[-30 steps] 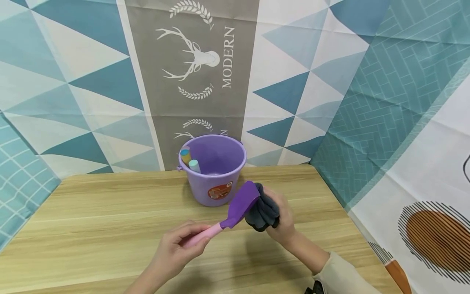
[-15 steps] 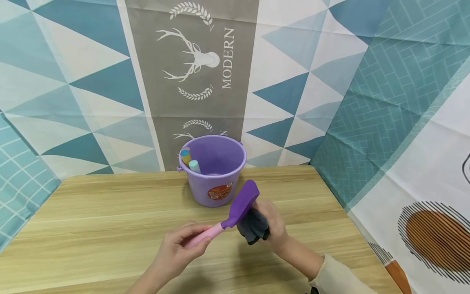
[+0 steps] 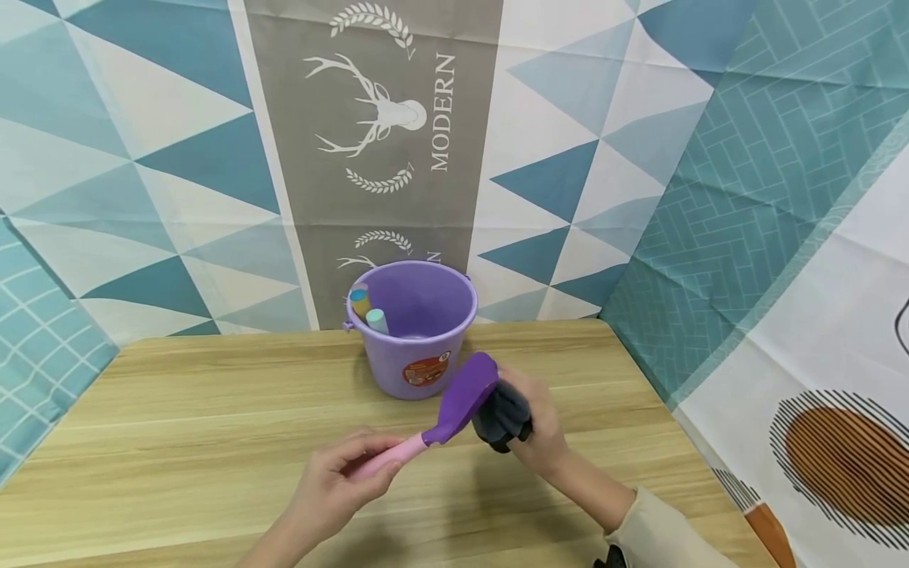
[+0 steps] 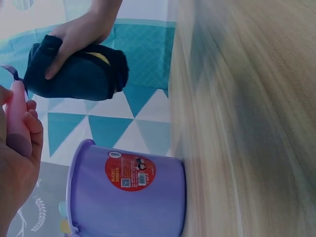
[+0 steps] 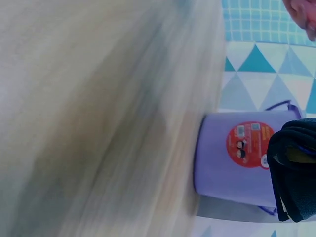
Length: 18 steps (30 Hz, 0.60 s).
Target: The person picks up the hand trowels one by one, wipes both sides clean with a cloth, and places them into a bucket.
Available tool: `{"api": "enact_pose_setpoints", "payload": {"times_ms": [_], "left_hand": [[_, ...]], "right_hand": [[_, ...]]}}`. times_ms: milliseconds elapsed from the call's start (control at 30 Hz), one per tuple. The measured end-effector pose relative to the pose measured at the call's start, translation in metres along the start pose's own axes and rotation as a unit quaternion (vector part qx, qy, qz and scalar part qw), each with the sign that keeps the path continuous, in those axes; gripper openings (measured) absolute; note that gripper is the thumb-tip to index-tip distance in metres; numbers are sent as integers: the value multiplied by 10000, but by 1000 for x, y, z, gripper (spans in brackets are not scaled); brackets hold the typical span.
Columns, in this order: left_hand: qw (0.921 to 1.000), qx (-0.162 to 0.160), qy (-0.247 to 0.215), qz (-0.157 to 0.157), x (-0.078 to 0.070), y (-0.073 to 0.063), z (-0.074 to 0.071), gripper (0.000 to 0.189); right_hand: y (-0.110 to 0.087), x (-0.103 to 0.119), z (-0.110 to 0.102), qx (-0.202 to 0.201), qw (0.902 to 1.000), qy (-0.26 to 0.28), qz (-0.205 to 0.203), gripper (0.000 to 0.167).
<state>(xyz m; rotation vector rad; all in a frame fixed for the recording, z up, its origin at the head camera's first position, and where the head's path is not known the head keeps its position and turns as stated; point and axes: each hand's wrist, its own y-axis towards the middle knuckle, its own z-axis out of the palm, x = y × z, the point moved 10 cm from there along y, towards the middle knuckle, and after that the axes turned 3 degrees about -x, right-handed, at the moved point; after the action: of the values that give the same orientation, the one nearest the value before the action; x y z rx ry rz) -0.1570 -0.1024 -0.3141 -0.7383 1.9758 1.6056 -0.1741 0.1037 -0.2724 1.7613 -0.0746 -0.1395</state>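
My left hand [image 3: 334,485] grips the pink handle of a small toy shovel [image 3: 465,394] with a purple blade, held up above the table and tilted toward the upper right. A folded dark grey cloth [image 3: 502,414] with black edging is bunched in my right hand [image 3: 543,422], right at the right side of the blade. In the left wrist view the cloth [image 4: 79,76] shows a yellow patch, and the left fingers curl round the pink handle [image 4: 19,118]. Only the cloth [image 5: 298,168] shows beside the bucket in the right wrist view; the gripping fingers are out of sight.
Behind the shovel a purple bucket [image 3: 383,367] with a red label stands upright near the table's back edge. Several capped, stick-like things [image 3: 376,319] lean inside its left wall. Patterned cloth hangings [image 3: 554,181] rise behind the wooden table [image 3: 213,426].
My right hand moved the cloth down and left along the blade, then back up and right. The left hand and shovel stayed nearly still, with the blade turning slightly.
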Motion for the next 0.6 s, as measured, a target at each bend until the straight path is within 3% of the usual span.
{"api": "enact_pose_setpoints", "payload": {"times_ms": [100,300,400,600], "left_hand": [[9998,165,45,-52,1,-1,3,32],[9991,418,-123,-6,-1,2,10,32],[9989,411,-229,68,-3,4,12,33],[9989,181,-382,226,-7,6,9,36]], "right_hand": [[1,1,-8,-349,9986,-372,-131,35],[8,11,-5,-454,9974,51,-559,30],[6,15,-2,-437,9972,-96,-599,25],[-4,19,8,-292,9974,-403,-530,30]]}}
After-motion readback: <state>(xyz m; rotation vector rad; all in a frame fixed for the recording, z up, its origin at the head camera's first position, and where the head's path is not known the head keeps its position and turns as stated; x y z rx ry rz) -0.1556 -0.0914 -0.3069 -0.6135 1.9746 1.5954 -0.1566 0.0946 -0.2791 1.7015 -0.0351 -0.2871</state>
